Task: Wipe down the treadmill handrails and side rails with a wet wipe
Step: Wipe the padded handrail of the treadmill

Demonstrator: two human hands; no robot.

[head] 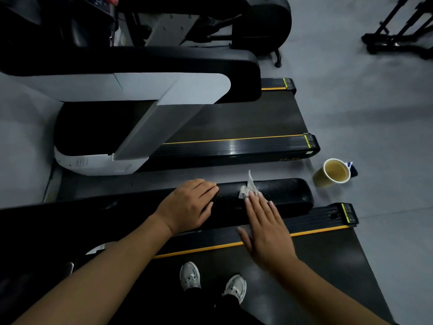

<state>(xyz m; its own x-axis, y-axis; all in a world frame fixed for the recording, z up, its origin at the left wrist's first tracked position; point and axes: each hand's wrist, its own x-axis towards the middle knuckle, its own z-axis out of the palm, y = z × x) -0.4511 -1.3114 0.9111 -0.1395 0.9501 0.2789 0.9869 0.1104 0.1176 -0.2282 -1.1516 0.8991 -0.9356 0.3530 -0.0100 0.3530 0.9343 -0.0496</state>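
Observation:
A thick black handrail (285, 193) of the near treadmill runs left to right across the middle of the head view. My left hand (189, 205) rests on top of it, fingers curled over its far edge. My right hand (264, 228) lies flat with straight fingers, the fingertips pressing a crumpled white wet wipe (248, 188) onto the rail; one corner of the wipe sticks up. Below the handrail lies the ribbed black side rail (323, 216) with a yellow stripe, beside the dark belt (316, 266) where my two grey shoes stand.
A paper cup (332, 173) stands on the grey floor just past the handrail's right end, a small dark packet beside it. A second treadmill (234, 127) lies parallel beyond. An exercise machine (257, 24) and a black frame (398, 31) stand at the back.

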